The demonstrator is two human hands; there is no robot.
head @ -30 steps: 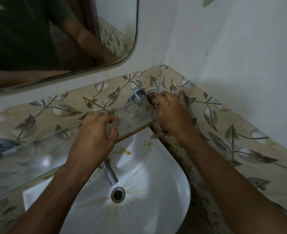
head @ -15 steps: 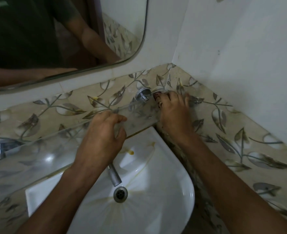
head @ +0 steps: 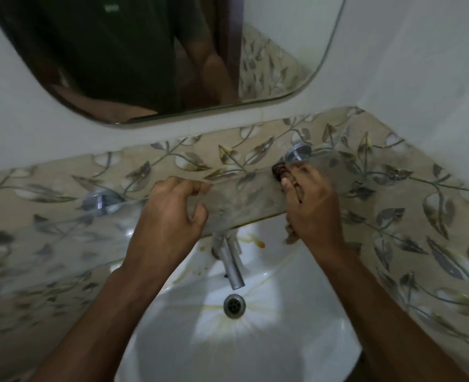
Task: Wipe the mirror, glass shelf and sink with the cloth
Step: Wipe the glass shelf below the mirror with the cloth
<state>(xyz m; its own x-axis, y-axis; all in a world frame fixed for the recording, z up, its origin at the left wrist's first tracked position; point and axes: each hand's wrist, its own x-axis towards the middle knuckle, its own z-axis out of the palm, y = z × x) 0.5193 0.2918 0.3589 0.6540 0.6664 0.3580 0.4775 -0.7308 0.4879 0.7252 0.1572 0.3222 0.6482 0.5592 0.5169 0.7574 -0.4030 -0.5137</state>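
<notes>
A clear glass shelf [head: 244, 199] runs across the leaf-patterned tiles, held by two chrome brackets [head: 298, 154]. My left hand [head: 169, 216] grips the shelf's middle, fingers curled over its back edge and thumb on the front. My right hand [head: 310, 205] presses a dark brownish cloth [head: 278, 170] onto the shelf's right part, just below the right bracket; most of the cloth is hidden under the hand. Below lies the white sink [head: 296, 326], with brown stains near its chrome tap [head: 232, 268]. The mirror [head: 158, 51] hangs above.
The second chrome bracket [head: 98, 204] holds the shelf at the left. A drain [head: 233, 305] sits in the middle of the basin. White walls meet in a corner at the upper right, close to my right hand.
The view has swung right and up, showing more mirror and the left bracket. My right hand with the cloth has slid left along the shelf, away from the corner. My left hand keeps its grip.
</notes>
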